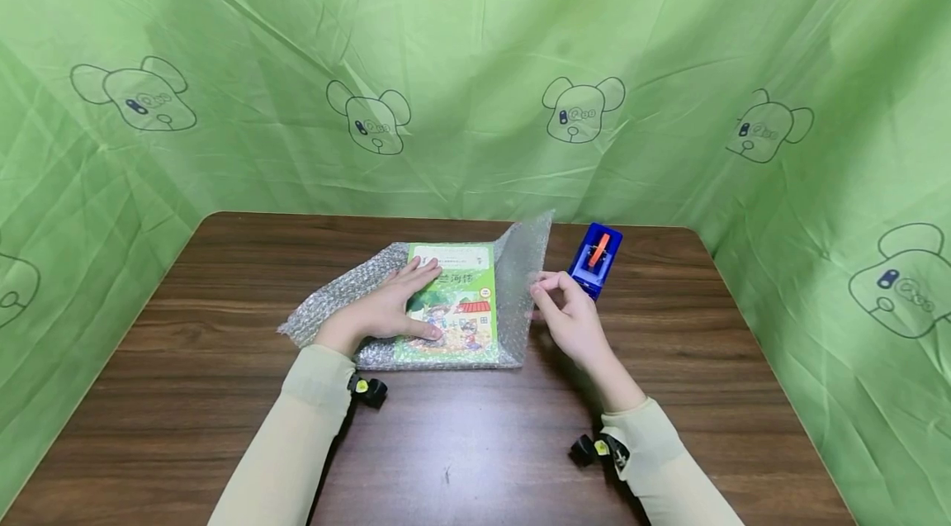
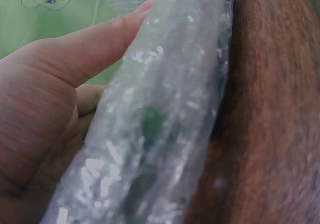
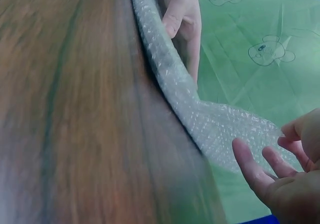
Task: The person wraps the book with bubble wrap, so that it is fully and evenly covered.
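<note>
A green illustrated book lies face up on a sheet of bubble wrap in the head view. My left hand rests on the book's left part, fingers spread and thumb across the cover. At the right, my right hand pinches the raised edge of the bubble wrap between thumb and index finger. The right wrist view shows the lifted wrap flap running to that hand, its other fingers loosely spread. In the left wrist view, a thick rolled wrap edge hides much of the left hand.
A blue tape dispenser-like case with an orange strip lies just behind the right hand. The brown wooden table extends toward the person. A green curtain with printed bear heads hangs behind and at both sides.
</note>
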The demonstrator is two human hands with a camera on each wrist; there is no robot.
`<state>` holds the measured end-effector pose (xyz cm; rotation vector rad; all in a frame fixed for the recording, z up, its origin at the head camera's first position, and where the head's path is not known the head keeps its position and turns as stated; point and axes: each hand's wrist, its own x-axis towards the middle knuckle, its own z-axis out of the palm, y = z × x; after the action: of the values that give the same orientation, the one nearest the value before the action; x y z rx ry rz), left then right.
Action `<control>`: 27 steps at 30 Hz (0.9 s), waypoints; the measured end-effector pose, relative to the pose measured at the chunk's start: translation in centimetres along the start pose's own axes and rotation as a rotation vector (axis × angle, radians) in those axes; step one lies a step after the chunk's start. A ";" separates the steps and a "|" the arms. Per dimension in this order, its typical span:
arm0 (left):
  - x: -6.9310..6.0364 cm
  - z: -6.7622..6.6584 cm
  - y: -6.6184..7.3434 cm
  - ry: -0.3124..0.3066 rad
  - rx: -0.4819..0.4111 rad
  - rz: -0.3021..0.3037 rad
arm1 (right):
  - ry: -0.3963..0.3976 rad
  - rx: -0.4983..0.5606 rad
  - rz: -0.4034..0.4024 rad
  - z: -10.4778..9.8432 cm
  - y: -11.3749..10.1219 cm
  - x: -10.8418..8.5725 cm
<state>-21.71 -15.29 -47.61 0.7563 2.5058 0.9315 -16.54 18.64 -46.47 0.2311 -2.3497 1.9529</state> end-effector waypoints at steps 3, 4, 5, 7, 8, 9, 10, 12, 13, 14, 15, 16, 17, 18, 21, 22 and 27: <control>-0.1 0.0 -0.1 0.004 0.001 -0.003 | -0.002 -0.066 -0.023 0.5 -0.3 0.2; -0.1 0.0 -0.2 0.006 0.003 -0.003 | -0.001 -0.094 -0.035 0.7 -0.5 0.3; -0.1 0.0 -0.1 0.005 0.005 -0.004 | -0.002 -0.118 -0.048 1.0 -0.6 0.4; -0.1 0.0 -0.2 0.008 0.004 -0.004 | 0.003 -0.157 -0.081 1.4 -0.9 0.6; -0.1 0.0 -0.2 0.007 0.004 -0.005 | 0.007 -0.176 -0.094 1.7 -1.1 0.7; -0.1 0.0 -0.2 0.005 0.003 -0.005 | 0.007 -0.183 -0.102 1.9 -1.2 0.8; -0.1 0.0 -0.1 0.004 0.002 -0.006 | 0.008 -0.193 -0.111 2.2 -1.4 0.9; -0.1 0.0 -0.1 0.002 0.000 -0.006 | 0.012 -0.215 -0.124 2.6 -1.6 1.0; 0.0 0.0 -0.2 0.001 0.000 -0.005 | 0.012 -0.229 -0.129 2.8 -1.7 1.1; 0.0 0.0 -0.1 -0.001 0.001 -0.005 | 0.013 -0.238 -0.132 3.0 -1.7 1.1; 0.0 0.0 -0.1 -0.001 0.002 -0.005 | 0.012 -0.245 -0.136 3.1 -1.8 1.1; 0.0 0.1 -0.2 -0.001 0.001 -0.004 | 0.010 -0.252 -0.140 3.3 -1.8 1.2; 0.0 0.1 -0.2 0.000 0.000 -0.002 | 0.007 -0.254 -0.143 3.5 -1.9 1.2; 0.0 0.1 -0.3 -0.001 -0.002 -0.001 | 0.006 -0.257 -0.146 3.6 -1.9 1.2; 0.0 0.1 -0.2 -0.003 -0.004 0.000 | 0.000 -0.262 -0.155 4.1 -2.0 1.3; 0.0 0.1 -0.2 -0.003 -0.006 -0.001 | -0.003 -0.266 -0.158 4.3 -2.1 1.3; 0.0 0.0 -0.2 0.002 -0.004 -0.007 | -0.033 -0.278 -0.175 5.2 -2.2 1.5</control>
<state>-21.78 -15.43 -47.80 0.7448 2.5056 0.9355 -17.48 13.03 -45.06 0.4342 -2.4892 1.5375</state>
